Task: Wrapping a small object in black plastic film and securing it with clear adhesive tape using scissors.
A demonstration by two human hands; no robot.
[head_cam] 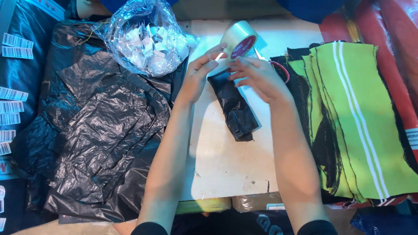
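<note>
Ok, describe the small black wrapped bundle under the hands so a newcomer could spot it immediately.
Start at the pale board in the middle of the table, between the heap of loose black plastic sheets and the green striped fabric pieces. The black bundle lies on it, alone: a tight, narrow roll, directly below the tape roll.

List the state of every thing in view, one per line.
Tape roll: raised off the table, at both hands' fingertips.
Black wrapped bundle: rolled, lying on the white table.
Clear bag of paper tags: open, crumpled.
Black plastic sheets: piled, wrinkled.
Green striped fabric pieces: stacked flat.
</note>
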